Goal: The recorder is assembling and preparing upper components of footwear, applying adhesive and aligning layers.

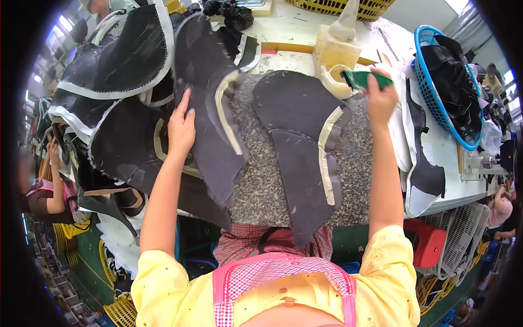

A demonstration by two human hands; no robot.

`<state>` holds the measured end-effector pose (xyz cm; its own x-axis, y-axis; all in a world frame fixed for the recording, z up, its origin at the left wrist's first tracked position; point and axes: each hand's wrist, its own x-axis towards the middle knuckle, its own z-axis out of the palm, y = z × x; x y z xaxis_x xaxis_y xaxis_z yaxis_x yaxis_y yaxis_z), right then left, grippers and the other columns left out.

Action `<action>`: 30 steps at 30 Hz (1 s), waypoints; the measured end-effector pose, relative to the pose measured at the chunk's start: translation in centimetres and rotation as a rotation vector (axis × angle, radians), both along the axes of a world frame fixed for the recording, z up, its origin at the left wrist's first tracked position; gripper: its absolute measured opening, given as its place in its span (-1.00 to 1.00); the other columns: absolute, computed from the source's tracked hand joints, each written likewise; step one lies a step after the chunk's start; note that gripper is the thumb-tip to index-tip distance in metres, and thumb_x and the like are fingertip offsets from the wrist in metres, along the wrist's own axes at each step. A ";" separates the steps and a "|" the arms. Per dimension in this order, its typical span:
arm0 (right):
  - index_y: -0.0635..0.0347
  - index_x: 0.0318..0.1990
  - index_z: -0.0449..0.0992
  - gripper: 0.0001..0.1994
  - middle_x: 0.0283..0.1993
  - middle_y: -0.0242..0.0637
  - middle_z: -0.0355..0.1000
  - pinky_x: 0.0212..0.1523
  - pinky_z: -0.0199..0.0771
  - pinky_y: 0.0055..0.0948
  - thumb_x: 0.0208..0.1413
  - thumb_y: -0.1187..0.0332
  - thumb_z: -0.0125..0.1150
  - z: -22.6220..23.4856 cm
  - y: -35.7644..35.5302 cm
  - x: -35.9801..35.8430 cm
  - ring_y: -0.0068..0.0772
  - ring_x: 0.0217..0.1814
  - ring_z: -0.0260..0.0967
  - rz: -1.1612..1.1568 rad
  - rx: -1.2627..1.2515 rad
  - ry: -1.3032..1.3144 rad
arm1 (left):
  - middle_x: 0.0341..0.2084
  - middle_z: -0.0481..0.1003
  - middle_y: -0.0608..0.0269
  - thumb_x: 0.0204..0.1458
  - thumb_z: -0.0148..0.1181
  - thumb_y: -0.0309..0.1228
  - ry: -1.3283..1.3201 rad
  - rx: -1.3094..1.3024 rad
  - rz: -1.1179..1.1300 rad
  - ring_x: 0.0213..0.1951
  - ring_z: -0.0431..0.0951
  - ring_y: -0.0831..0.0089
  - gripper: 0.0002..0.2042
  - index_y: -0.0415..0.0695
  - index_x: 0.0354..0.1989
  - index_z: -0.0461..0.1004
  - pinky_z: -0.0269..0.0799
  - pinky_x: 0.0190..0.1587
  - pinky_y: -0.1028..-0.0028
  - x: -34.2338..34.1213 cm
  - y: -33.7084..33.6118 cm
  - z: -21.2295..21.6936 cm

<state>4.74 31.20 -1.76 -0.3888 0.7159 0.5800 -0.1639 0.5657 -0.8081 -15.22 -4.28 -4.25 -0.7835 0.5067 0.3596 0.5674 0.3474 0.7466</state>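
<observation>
My left hand point(181, 131) grips the left edge of a dark leather boot-upper piece point(210, 109), which has a pale tape strip along its curved right side. This piece is raised and tilted, and its top is slightly blurred. A similar boot-upper piece point(294, 147) lies flat on the speckled stone slab point(250, 185) in front of me, its lower tip over the front edge. In my right hand point(381, 98) is a flat green brush point(368, 80), its dark end at the mouth of a yellowish glue pot point(334, 82). My right fingers close round the brush.
Stacked black pieces with white edging point(114, 54) crowd the left side. A blue basket point(422, 71) of black pieces stands at the right, beside white-backed cut pieces point(419, 180). A yellow basket point(370, 8) sits at the back. Other people work on both sides.
</observation>
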 end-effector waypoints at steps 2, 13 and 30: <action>-0.01 -0.25 0.46 -0.83 -0.48 -0.21 0.43 -0.45 0.34 -0.39 -0.05 0.32 0.12 -2.2 2.8 -2.0 -0.28 -0.48 0.41 -0.243 0.277 -0.269 | 0.01 0.21 -0.13 0.00 -0.01 -0.42 -0.173 -0.370 0.146 -0.08 0.34 0.09 -0.46 0.01 0.21 0.03 0.19 0.00 0.41 0.6 -0.1 0.4; 0.26 -0.31 0.49 -0.86 -0.43 -0.40 0.41 -0.49 0.24 -0.68 -0.06 0.58 0.08 -1.5 4.6 0.5 -0.66 -0.51 0.24 0.440 0.195 -0.218 | -0.31 0.29 -0.04 -0.17 0.18 -0.12 0.148 -0.446 -0.315 -0.27 0.32 0.10 -0.40 -0.05 0.07 0.20 0.33 -0.23 0.31 18.1 6.9 0.9; 0.27 -0.19 0.40 -0.83 -0.40 -0.27 0.41 -0.60 0.39 -0.63 0.07 0.43 0.03 1.4 -3.7 6.8 -0.52 -0.62 0.35 0.359 -0.346 0.151 | -0.40 0.31 0.15 -0.27 0.19 -0.55 -0.295 -0.049 -0.182 -0.33 0.38 0.23 -0.53 -0.05 -0.07 0.31 0.30 -0.26 0.36 15.7 8.9 -2.8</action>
<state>11.58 27.46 -0.34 -0.5755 0.7122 0.4020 -0.4280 0.1567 -0.8901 0.48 4.64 -7.00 -0.7451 0.6590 0.1030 0.3859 0.3001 0.8724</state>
